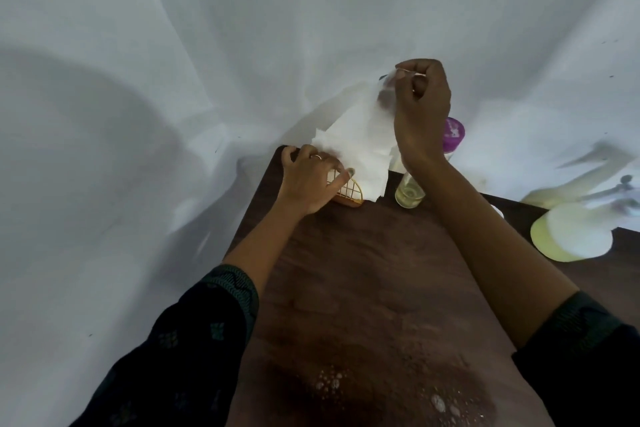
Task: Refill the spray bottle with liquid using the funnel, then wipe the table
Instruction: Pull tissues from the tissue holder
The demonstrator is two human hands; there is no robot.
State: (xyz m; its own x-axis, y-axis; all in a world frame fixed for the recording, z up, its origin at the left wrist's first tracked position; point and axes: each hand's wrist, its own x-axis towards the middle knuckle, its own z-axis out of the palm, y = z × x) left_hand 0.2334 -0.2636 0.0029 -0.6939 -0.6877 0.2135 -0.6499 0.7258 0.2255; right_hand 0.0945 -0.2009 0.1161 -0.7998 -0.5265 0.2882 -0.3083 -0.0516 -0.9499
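A: Where is the tissue?

B: The white paper tissue [360,139] hangs right of the frame's centre, drawn upward out of an orange grid-pattern tissue holder [349,192] at the far left corner of the dark wooden counter [363,270]. It is thin, creased and slightly translucent near the top, widening into layered folds toward the holder.

A: And the right hand?

B: The right hand [420,107] is raised above the counter, its grip closed on the tissue's top edge, pinched between thumb and fingers.

A: The left?

B: The left hand [311,178], wearing a ring, presses down on the holder with fingers curled over its rim, thumb against the grid side.

A: What of the bottle?

B: A clear bottle [410,192] holding pale yellow liquid stands just right of the holder, partly behind the right wrist. Whether its spray head is fitted I cannot tell. Behind it, a purple-lidded container [453,133] shows past the forearm.

A: Anything on the counter surface?

B: A wet patch with small bubbles [381,392] spreads across the near end, at the bottom of the frame. At the right edge lies a pale yellow and white object [571,236], too blurred to name. White cloth [173,80] drapes all around.
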